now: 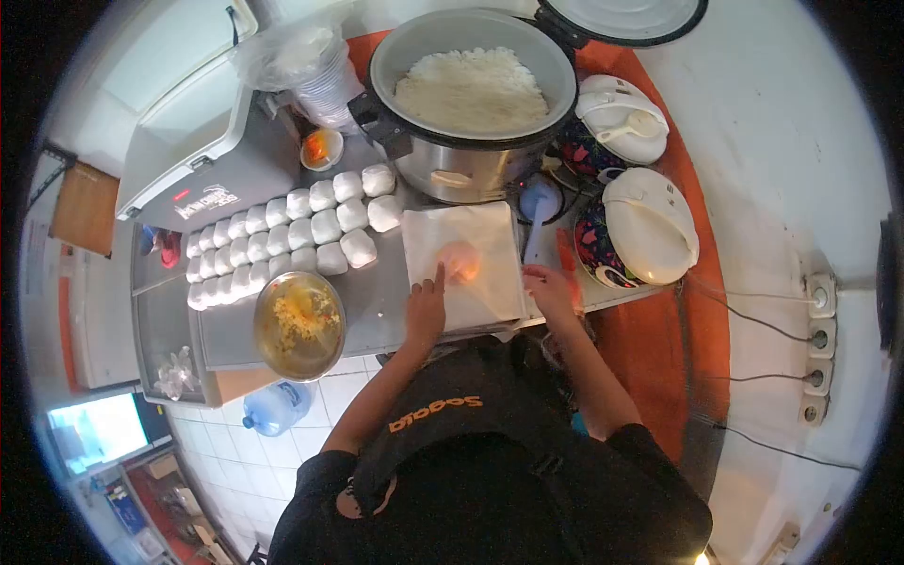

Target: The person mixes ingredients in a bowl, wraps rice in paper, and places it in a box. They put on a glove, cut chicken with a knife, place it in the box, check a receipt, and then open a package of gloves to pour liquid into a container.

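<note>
Grey table [372, 315]; orange mound [461, 259] on paper [490, 299] beside left grip [427, 308], loosely open; right grip's [551, 288] hold unclear.

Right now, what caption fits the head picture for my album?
Left hand and right hand at white paper, rice cooker open behind.

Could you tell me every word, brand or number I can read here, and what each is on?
"Sagala", as best I can read it (second letter unclear): orange, upside down, on the black clothing.
Grey box: white lettering, too blurred to read surely; its small red label is unreadable.
Steel cooker: front markings too small.
Lit screen: no words legible.
No numbers are clearly readable.
</note>
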The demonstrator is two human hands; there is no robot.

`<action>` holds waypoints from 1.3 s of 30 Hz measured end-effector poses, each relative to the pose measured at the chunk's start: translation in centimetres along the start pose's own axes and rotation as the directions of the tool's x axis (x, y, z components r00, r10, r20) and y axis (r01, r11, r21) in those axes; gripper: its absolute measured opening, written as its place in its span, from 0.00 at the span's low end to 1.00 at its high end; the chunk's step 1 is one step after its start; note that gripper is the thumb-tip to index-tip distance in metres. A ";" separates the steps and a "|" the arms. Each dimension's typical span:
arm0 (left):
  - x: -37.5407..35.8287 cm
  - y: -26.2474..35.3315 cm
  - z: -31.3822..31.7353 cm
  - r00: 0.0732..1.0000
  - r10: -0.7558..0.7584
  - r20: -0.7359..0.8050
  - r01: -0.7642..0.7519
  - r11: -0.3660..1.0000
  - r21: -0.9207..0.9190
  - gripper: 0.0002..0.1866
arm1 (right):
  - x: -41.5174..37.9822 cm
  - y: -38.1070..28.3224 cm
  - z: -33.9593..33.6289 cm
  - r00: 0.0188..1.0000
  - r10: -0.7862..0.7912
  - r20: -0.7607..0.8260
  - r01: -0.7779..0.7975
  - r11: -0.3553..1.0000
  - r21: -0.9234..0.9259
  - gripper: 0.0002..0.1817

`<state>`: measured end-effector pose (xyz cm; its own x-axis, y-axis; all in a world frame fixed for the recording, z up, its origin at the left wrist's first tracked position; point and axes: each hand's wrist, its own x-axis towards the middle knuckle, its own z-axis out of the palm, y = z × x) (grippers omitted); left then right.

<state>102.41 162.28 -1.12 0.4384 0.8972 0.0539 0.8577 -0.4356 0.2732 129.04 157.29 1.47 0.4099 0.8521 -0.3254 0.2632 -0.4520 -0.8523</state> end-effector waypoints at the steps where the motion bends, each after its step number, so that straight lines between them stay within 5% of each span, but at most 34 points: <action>1: 0.0 -0.2 0.1 1.000 0.010 -0.006 -0.010 1.000 -0.026 0.36 | 0.1 -0.1 0.4 1.000 -0.022 0.009 0.022 0.999 0.023 0.16; 5: -1.4 -1.5 -1.1 0.998 -0.051 -0.038 0.044 0.983 -0.177 0.33 | 1.2 0.3 1.8 0.998 -0.059 0.038 0.058 0.998 0.024 0.17; 6: -2.5 -2.3 -1.7 0.989 -0.100 -0.110 0.081 0.983 -0.165 0.32 | 1.7 0.4 2.2 0.997 -0.056 0.043 0.056 0.998 0.001 0.17; 9: -5.5 -7.3 -4.3 0.890 -0.175 -0.421 0.120 0.981 -0.155 0.27 | 4.5 -1.0 3.2 0.914 -0.401 -0.061 0.354 0.862 -0.363 0.18; 11: -8.1 -10.3 -6.5 0.784 -0.354 -0.510 0.301 0.935 -0.186 0.22 | 7.7 -1.5 4.3 0.939 -0.344 -0.031 0.305 0.867 -0.394 0.19; 13: -10.4 -12.8 -8.8 0.792 -0.305 -0.529 0.467 0.861 0.201 0.21 | 9.6 -1.6 5.7 0.949 -0.311 -0.047 0.265 0.871 -0.414 0.19; 15: -11.0 -13.9 -10.2 0.679 -0.604 -0.418 0.688 0.722 0.073 0.21 | 11.0 -2.2 7.0 0.946 -0.306 -0.108 0.235 0.875 -0.423 0.17; 18: -10.2 -13.8 -10.6 0.572 -0.618 -0.540 0.780 0.613 0.125 0.24 | 11.2 -2.0 8.3 0.935 -0.337 -0.109 0.265 0.870 -0.417 0.15; 20: -7.6 -12.4 -9.6 0.468 -0.619 -0.631 0.653 0.723 -0.224 0.21 | 10.9 -2.2 8.2 0.943 -0.330 -0.046 0.290 0.881 -0.374 0.16; 22: -3.1 -11.0 -8.6 0.696 -0.547 -0.466 0.410 0.835 -0.367 0.14 | 10.6 -2.2 8.0 0.940 -0.341 -0.003 0.322 0.890 -0.324 0.16; 23: -0.8 -10.2 -8.8 0.901 -0.360 -0.242 0.329 0.931 -0.160 0.11 | 10.5 -2.1 8.0 0.934 -0.357 0.004 0.343 0.892 -0.294 0.15; 24: 2.7 -7.0 -10.0 0.961 -0.247 -0.123 0.241 0.969 -0.058 0.08 | 10.5 -1.9 7.9 0.928 -0.373 0.010 0.362 0.894 -0.263 0.15; 25: 5.3 -6.3 -8.6 0.973 -0.162 -0.163 0.132 0.975 -0.178 0.09 | 10.4 -1.8 7.8 0.922 -0.388 0.014 0.379 0.892 -0.245 0.14; 27: 10.8 -5.6 -4.2 0.929 -0.072 -0.363 0.025 0.991 -0.133 0.11 | 10.6 -1.6 7.4 0.908 -0.420 0.017 0.414 0.886 -0.208 0.13; 33: 16.4 -7.5 1.0 0.962 -0.222 -0.161 0.225 0.974 0.001 0.08 | 9.0 -2.6 3.6 0.942 -0.335 -0.030 0.328 0.933 -0.150 0.13; 39: 15.8 -8.4 1.0 0.943 -0.199 -0.268 0.157 0.973 -0.171 0.03 | 9.0 -0.9 1.3 0.957 -0.288 -0.028 0.281 0.948 -0.150 0.13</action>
<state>102.38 180.02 -3.55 0.1709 0.9521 0.2535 0.8571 -0.2705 0.4383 131.38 165.72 -1.20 0.3412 0.9384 -0.0542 0.4956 -0.2286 -0.8379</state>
